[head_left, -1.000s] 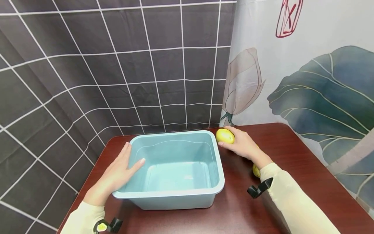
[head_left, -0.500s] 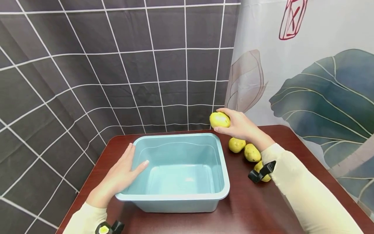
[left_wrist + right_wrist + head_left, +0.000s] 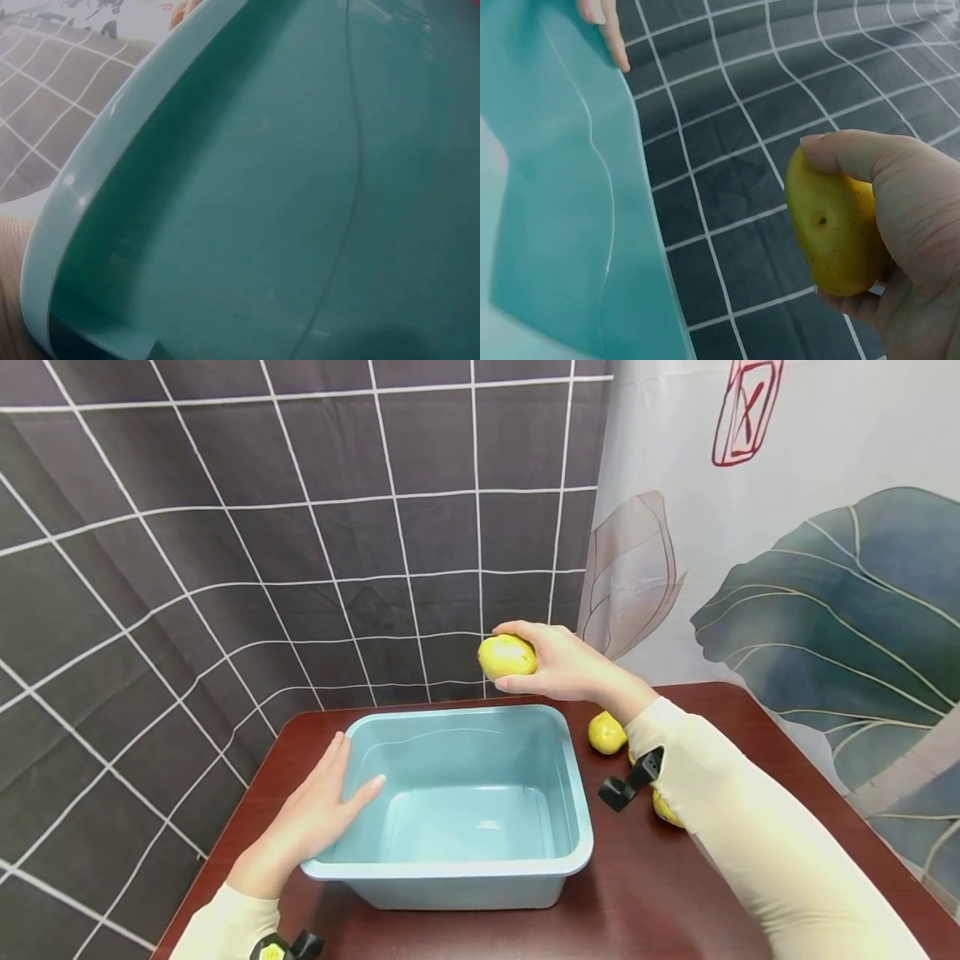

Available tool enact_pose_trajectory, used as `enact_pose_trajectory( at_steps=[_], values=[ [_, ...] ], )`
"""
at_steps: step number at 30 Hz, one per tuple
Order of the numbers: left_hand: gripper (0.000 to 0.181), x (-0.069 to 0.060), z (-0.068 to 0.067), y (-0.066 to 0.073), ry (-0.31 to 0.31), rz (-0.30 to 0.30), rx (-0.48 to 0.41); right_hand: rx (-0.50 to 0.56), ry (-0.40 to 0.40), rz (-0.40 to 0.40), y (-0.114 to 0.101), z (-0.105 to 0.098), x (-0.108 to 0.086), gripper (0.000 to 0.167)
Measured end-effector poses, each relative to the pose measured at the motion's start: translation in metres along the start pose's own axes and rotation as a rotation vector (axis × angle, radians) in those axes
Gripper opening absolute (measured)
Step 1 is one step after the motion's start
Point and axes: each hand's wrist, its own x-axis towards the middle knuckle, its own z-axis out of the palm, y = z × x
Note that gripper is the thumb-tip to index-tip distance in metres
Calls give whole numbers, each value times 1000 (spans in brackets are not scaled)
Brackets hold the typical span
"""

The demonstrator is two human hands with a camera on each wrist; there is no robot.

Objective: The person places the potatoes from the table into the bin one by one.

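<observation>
A yellow, dark-speckled pear (image 3: 506,657) is gripped between the thumb and fingers of my right hand (image 3: 558,662), in the air above the far rim of the light blue basin (image 3: 446,870). The right wrist view shows this pear (image 3: 829,229) close up, with a small dimple in its skin. My left hand (image 3: 311,814) rests on the basin's left rim, fingers straight and thumb stretched over the inside. Nothing lies in the part of the basin seen from the head. The left wrist view is filled by the basin's rim and inner wall (image 3: 247,180).
More yellow pears lie on the table right of the basin: one (image 3: 606,732) by its far right corner, another (image 3: 666,810) nearer, partly under my right forearm. The dark red table (image 3: 637,893) backs onto a grey gridded curtain (image 3: 337,552) and a flower-printed one.
My right hand has lifted the pear from beside the basin's far right corner and carried it up and left. The left hand keeps its place on the rim.
</observation>
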Motion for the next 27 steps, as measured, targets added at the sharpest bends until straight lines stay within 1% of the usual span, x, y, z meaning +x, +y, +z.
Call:
enact_pose_trajectory(
  at_steps=[10,17,20,23,27],
  values=[
    [94,-1,0,2,12,3,-7,35,-121,-66,-18,24,23,64],
    [90,2,-1,-3,-7,-8,-46,32,-218,-94,-27,53,41,60],
    [88,3,-5,-5,-32,7,-50,14,-278,-103,-33,66,47,59],
    [86,4,-12,-9,-54,35,-39,14,-338,-106,-38,75,50,59],
    [82,10,-21,-12,-43,77,32,9,-410,-104,-42,86,52,59]
  ],
)
